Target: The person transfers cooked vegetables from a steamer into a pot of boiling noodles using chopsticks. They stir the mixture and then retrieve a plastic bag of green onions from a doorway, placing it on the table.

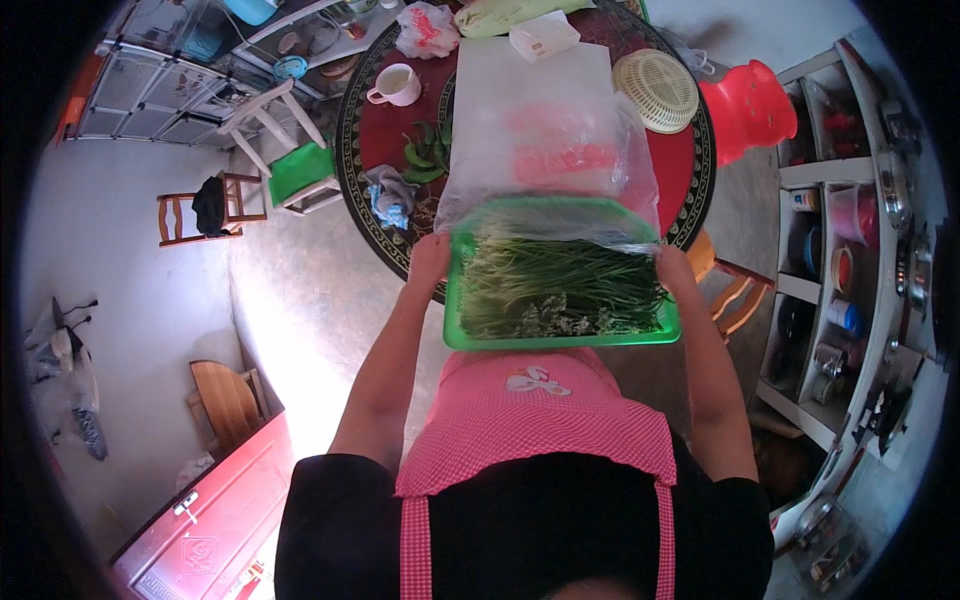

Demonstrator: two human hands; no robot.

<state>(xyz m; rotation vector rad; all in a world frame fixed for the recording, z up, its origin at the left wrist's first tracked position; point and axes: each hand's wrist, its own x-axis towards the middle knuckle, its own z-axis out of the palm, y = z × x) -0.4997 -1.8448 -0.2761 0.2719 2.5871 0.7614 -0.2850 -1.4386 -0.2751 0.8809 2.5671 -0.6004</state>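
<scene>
A green plastic basket (562,343) full of long green leafy stalks with small white flower heads (555,277) is held level in front of my pink checked apron. My left hand (430,261) grips its left edge together with the rim of a clear plastic bag. On the opposite side my right hand (673,268) holds the basket and the bag's other corner. The clear bag (637,172) with red print covers the far part of the basket and lies across a white board or sheet (487,97) on the table. My fingertips are partly hidden.
The round table (360,217) bears a white mug (397,85), green peppers (424,154), a crumpled cloth (390,193), a cream plastic strainer (656,91), a tissue pack (544,36) and a pale green gourd (495,15). A wooden chair (739,296) and a red stool (750,109) stand at right.
</scene>
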